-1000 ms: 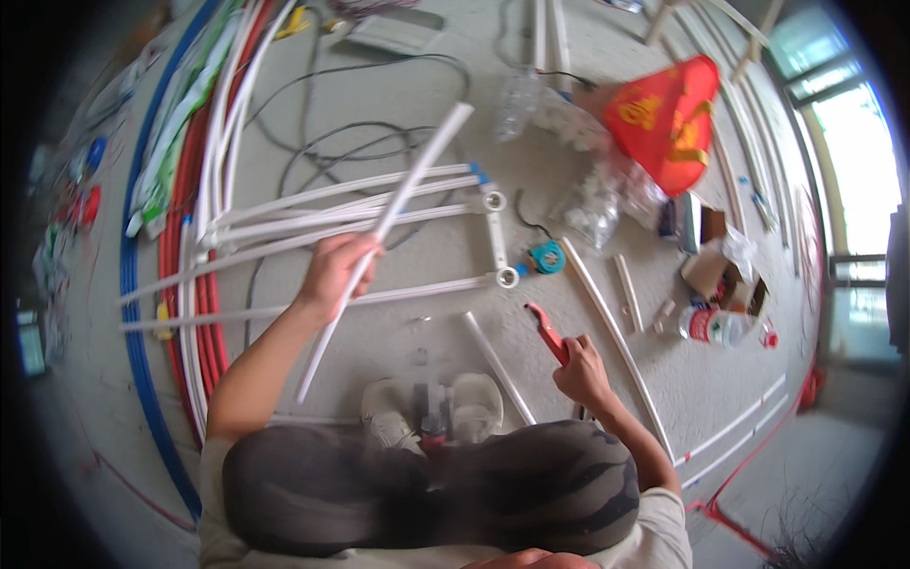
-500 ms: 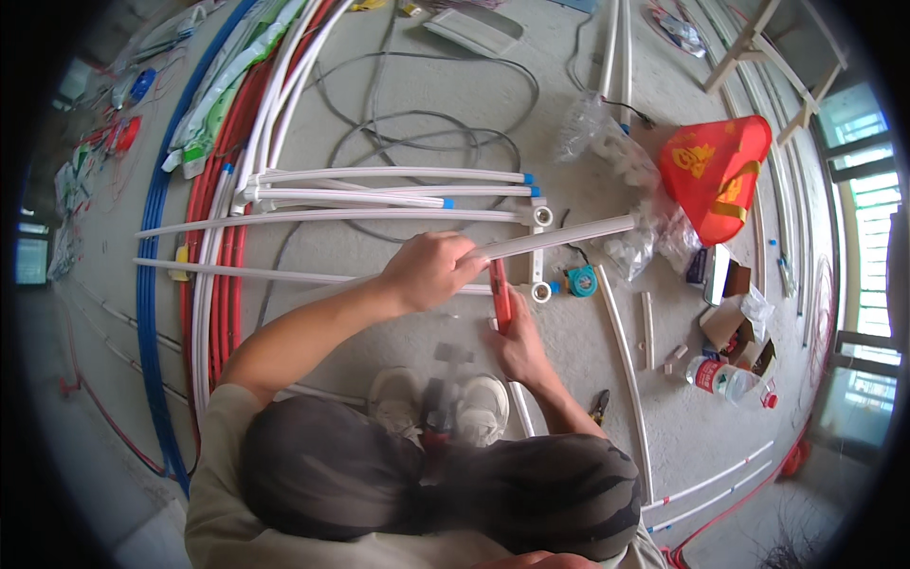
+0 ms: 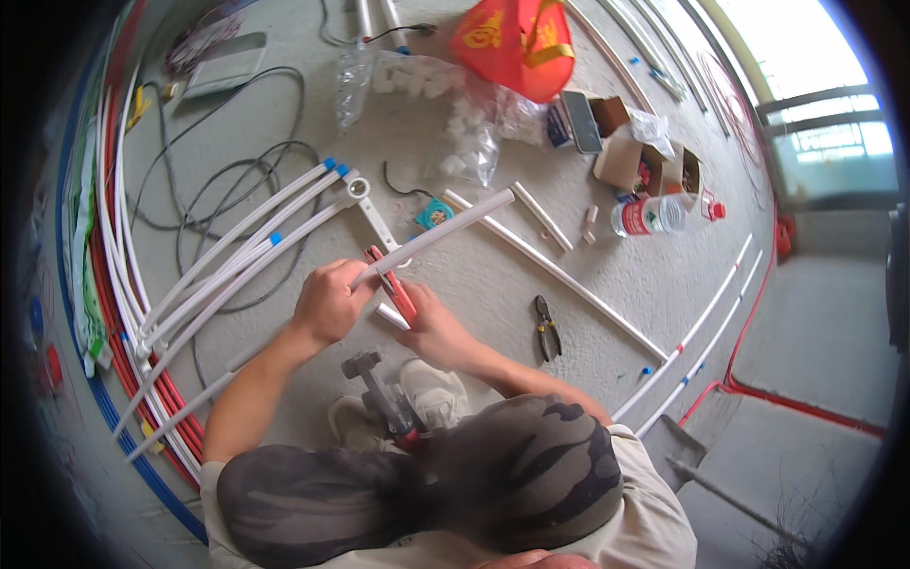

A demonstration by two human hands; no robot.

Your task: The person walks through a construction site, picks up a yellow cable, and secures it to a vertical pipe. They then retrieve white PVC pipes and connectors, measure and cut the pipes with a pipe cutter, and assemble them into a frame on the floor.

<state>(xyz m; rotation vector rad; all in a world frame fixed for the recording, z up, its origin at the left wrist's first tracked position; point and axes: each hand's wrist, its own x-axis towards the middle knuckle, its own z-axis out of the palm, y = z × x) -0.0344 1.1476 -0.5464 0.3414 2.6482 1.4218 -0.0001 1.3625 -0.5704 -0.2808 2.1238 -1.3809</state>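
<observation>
My left hand [image 3: 330,299] is closed around the near end of a white plastic pipe [image 3: 464,220], which slants up to the right. In my right hand [image 3: 434,327] is a red pipe cutter [image 3: 398,296]. Its jaws meet the pipe just beside my left hand; whether the blade has bitten in cannot be made out. Below the pipe, a white fitting plate [image 3: 377,226] with round sockets lies on the floor, partly covered. A teal tape measure [image 3: 434,214] sits beside it. Between my shoes stands a grey tool with a red part [image 3: 377,384].
White pipes with blue ends [image 3: 256,213] spread at left, above red and blue pipes. Black-handled pliers [image 3: 545,327], a long white pipe [image 3: 569,280], a water bottle [image 3: 654,216], open cartons [image 3: 621,161], a phone [image 3: 580,123] and a red bag [image 3: 517,47] lie right. Grey cable [image 3: 299,104] loops behind.
The view has swung to the right, so the floor things appear shifted left and turned. My hands still hold the pipe and the pipe cutter, and the pipe now slants more steeply.
</observation>
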